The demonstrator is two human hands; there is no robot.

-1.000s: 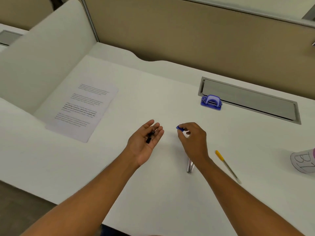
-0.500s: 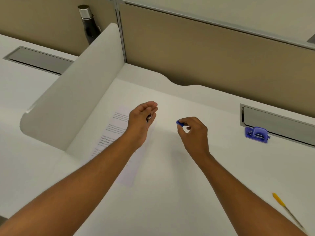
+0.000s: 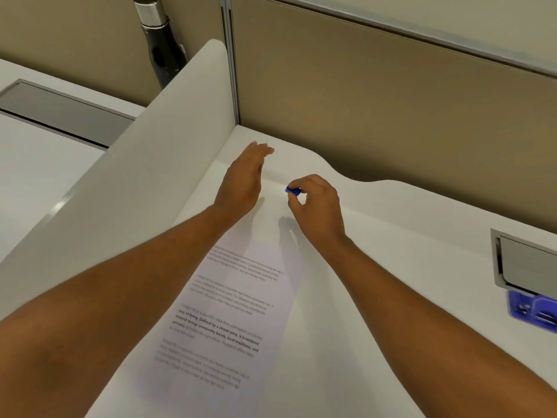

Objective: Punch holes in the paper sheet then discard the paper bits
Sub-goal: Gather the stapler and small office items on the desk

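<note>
The printed paper sheet lies flat on the white desk, between my forearms. My left hand hovers past the sheet's far end, near the desk's back corner. It is turned on edge with straight fingers, and its palm faces away from me, so anything in it is hidden. My right hand is just to its right, thumb and forefinger pinched on a small blue piece. The blue hole punch stands at the right edge of the view, far from both hands.
A curved white divider walls the desk on the left and a beige partition closes the back. A metal cable tray is set into the desk behind the punch. A dark bottle stands beyond the divider.
Both hands moved left and toward the back corner, past the sheet. My left palm, earlier face up with a small dark thing in it, has turned on edge. The pens have left the view.
</note>
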